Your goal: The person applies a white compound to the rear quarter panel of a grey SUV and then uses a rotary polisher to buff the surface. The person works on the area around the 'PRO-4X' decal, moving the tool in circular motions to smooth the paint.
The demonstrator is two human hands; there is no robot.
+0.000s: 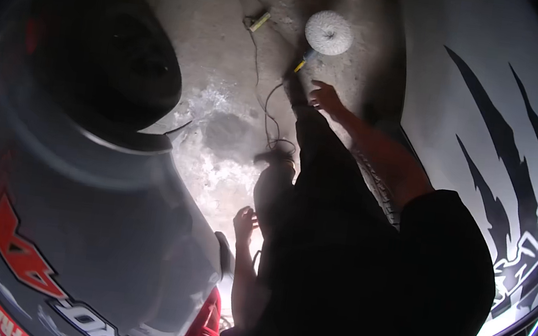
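Dark clothing point(337, 270) looms nearest, right hand point(326, 99) loosely spread, nearest the white-padded tool point(329, 33) lying on the floor point(208, 33), pad-up perhaps for cleanliness, left hand point(245, 223) half-curled, apparently empty.

Ahead of the right hand point(326, 99), open air leads over the concrete floor point(204, 39) toward a round white pad point(329, 34), with the trouser leg point(325, 151) bounding its left side. The silver decal-covered vehicle panel point(445, 129) walls off the right. A narrow gap lies beside the left hand point(245, 223), shut in by the grey vehicle body point(128, 224) and the wearer's other leg. A black cable point(268, 104) crosses the floor ahead, looping near a foot. The dark rounded mass upper left, probably a wheel point(140, 65), blocks that side.
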